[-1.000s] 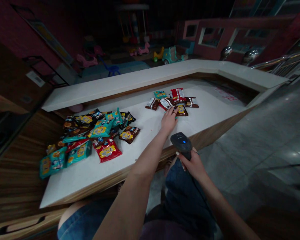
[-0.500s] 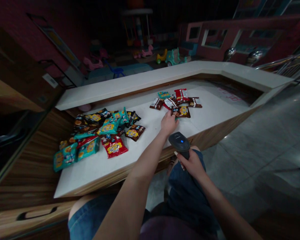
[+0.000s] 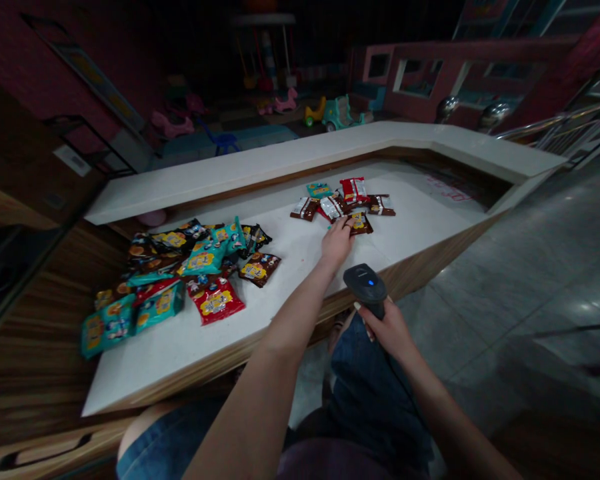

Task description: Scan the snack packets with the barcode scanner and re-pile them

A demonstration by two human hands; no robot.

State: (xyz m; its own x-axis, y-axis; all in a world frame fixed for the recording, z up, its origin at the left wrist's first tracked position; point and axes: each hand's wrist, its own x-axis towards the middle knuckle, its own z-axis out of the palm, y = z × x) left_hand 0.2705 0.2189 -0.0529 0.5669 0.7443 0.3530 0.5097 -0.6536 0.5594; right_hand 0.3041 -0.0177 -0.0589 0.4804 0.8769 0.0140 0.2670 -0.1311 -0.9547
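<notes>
My left hand (image 3: 338, 240) lies over the near left part of a brown snack packet (image 3: 362, 224), its fingers stretched across the wrapper. Around that packet is a small loose group: a red packet (image 3: 354, 191), a teal packet (image 3: 319, 190) and brown packets with silver backs, one of them a brown packet (image 3: 305, 209) at the left. In my right hand (image 3: 387, 327), a dark barcode scanner (image 3: 365, 283) is gripped by its handle in front of the counter edge, a blue light glowing on its top. My right fingers wrap the handle, partly hidden.
A larger heap of snack packets (image 3: 205, 257) covers the counter's left part, with a red packet (image 3: 217, 301) at its front. A raised white ledge (image 3: 260, 160) runs along the back of the white counter (image 3: 290, 293). Toy cars (image 3: 343, 113) stand beyond.
My left hand has slid rightward, farther over the brown packet, which keeps its place among the others. The scanner stays in my right hand. The whole view has shifted slightly.
</notes>
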